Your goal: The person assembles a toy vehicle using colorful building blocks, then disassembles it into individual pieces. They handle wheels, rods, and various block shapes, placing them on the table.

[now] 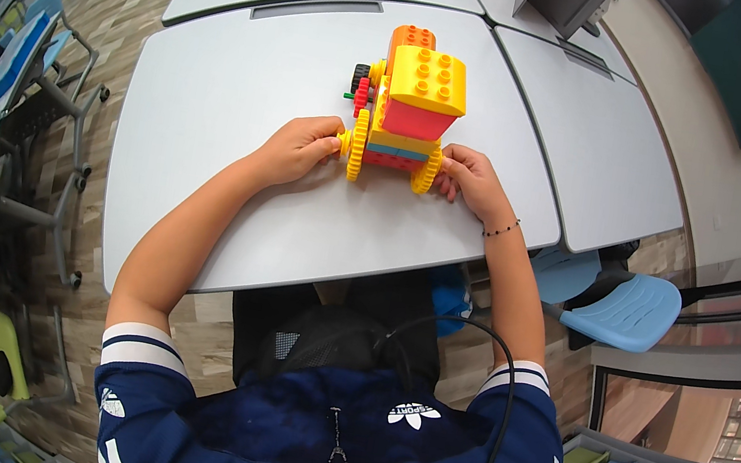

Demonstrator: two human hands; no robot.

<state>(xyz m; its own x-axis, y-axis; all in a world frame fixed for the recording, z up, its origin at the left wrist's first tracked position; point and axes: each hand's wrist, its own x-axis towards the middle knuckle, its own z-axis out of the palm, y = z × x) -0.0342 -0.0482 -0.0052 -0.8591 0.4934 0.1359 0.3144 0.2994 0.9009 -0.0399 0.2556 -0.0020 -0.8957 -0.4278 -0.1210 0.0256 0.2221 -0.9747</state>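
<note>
Navy shirt (293, 413), brick vehicle (410, 119) — orange end (414, 38) farthest

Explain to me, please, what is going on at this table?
A person sits at a white table with a toy vehicle built of colourful blocks in front of them. The left hand pinches a yellow knob beside the left yellow wheel. The right hand is at the right yellow wheel; whether it grips is hard to tell. The vehicle appears to stand upright on the table, between both hands.
</note>
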